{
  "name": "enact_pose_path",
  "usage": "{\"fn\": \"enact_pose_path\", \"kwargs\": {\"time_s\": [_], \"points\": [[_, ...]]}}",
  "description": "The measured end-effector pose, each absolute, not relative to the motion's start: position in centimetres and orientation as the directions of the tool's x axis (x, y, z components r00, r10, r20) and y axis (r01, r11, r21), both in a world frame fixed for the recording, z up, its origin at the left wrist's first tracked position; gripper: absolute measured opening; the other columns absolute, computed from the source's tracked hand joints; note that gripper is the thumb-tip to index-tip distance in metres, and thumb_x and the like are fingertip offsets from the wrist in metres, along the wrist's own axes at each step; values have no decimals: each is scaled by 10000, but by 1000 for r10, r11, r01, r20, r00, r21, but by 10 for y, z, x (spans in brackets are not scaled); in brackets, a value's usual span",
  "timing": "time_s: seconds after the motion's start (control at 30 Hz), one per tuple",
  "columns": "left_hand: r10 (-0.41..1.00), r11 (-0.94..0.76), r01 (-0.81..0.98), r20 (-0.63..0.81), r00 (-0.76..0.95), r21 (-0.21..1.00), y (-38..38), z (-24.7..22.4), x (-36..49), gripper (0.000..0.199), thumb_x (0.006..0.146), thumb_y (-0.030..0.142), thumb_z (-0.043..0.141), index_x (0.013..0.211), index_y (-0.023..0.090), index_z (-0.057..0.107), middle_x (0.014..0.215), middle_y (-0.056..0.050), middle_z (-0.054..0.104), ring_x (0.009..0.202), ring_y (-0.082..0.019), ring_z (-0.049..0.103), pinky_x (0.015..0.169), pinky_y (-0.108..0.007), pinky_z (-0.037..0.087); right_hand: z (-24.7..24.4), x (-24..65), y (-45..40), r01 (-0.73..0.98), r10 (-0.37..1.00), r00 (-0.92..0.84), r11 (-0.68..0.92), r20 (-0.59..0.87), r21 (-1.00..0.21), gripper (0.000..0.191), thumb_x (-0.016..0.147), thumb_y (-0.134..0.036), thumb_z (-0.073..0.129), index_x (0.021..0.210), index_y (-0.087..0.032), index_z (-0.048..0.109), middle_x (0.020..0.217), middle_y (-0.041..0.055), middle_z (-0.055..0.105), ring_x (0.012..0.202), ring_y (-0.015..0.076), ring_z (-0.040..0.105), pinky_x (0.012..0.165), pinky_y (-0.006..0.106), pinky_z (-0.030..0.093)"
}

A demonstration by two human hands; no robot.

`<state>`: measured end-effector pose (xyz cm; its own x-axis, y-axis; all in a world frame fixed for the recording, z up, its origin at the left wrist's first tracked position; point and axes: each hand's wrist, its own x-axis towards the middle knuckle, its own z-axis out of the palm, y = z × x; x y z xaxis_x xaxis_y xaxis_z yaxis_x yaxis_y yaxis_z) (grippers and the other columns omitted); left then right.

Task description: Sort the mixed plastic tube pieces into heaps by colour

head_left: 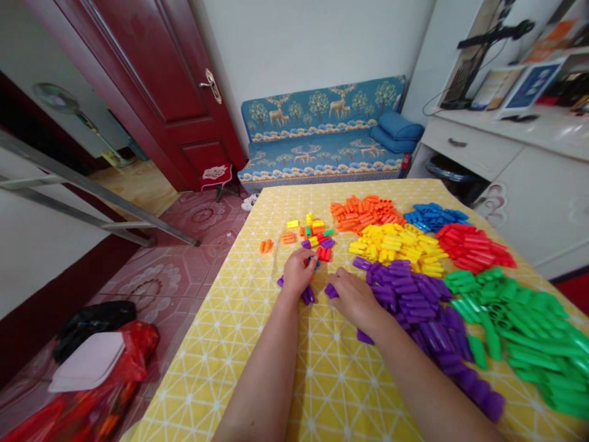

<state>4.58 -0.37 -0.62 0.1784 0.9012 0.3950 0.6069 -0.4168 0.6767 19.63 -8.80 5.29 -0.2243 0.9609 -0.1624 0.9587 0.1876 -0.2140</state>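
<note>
right hand [352,296] grips purple piece [330,291]; left hand [297,271] curled, hold unclear; red bag [139,351] below.

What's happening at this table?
One person, both bare hands over a patterned yellow tablecloth. Right hand has its fingers at a purple piece; left hand is over some purple pieces, its grip partly hidden. A mixed-colour cluster sits just beyond. To the right, piles by colour: orange, blue, yellow, red, green, purple.
</note>
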Motion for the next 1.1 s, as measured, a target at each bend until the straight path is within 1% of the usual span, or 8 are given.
{"fn": "enact_pose_path", "kwargs": {"time_s": [0.17,0.27,0.37,0.47,0.57,0.67,0.9,1.1], "points": [[900,-420,609,393,186,673,-4,-5,46,144,864,211,586,885,196,728,945,-54,732,901,-188,656,838,-314,496,39,195,-80,967,995,-83,65,-61,-246,214,873,-178,539,1077,-161,601,1045,105,636,942,228,646,743,303,431],[905,-410,611,388,177,678,-4,-5,46,144,866,216,587,884,201,729,949,-53,732,902,-187,657,836,-313,498,39,196,-81,964,996,-73,58,-52,-259,237,872,-206,560,1104,-172,595,1071,108,619,977,231,629,760,300,427],[902,-416,608,392,180,677,-4,-6,46,142,865,210,587,881,203,728,941,-48,733,894,-183,657,832,-308,496,45,200,-85,947,980,-165,125,-112,-295,452,793,-227,669,1233,-214,566,1112,102,586,1043,259,593,775,309,428],[899,-423,606,396,187,674,-4,-5,46,143,867,209,586,885,195,728,941,-52,733,889,-184,656,829,-307,494,47,204,-88,921,956,-260,203,-136,-333,629,703,-97,690,1294,-262,548,1116,83,560,1012,238,584,775,295,424],[898,-424,606,398,186,673,-5,-4,46,143,866,205,586,883,189,727,927,-54,732,874,-183,655,825,-306,491,41,206,-86,900,954,-281,223,-107,-374,483,692,-8,607,1115,-238,650,1036,61,552,934,188,580,778,270,419],[898,-425,605,401,183,673,-6,-4,47,141,860,190,587,875,189,727,926,-49,732,871,-179,654,822,-301,490,30,207,-80,881,972,-228,186,-48,-435,354,702,-27,611,997,-211,677,992,48,540,927,175,567,826,273,425],[901,-419,610,389,191,672,-5,-4,47,142,864,208,591,885,201,731,935,-47,732,894,-179,657,832,-302,494,7,199,-70,735,981,-35,154,190,-661,420,777,-122,636,1189,-192,611,1166,82,494,1097,188,544,975,318,440],[904,-415,605,381,191,680,-7,-2,48,115,791,209,676,888,213,738,946,-39,738,905,-184,666,857,-319,510,4,194,-72,747,977,-106,201,185,-633,516,743,-57,609,1232,-218,573,1231,76,511,1214,206,495,1062,368,392]]}}
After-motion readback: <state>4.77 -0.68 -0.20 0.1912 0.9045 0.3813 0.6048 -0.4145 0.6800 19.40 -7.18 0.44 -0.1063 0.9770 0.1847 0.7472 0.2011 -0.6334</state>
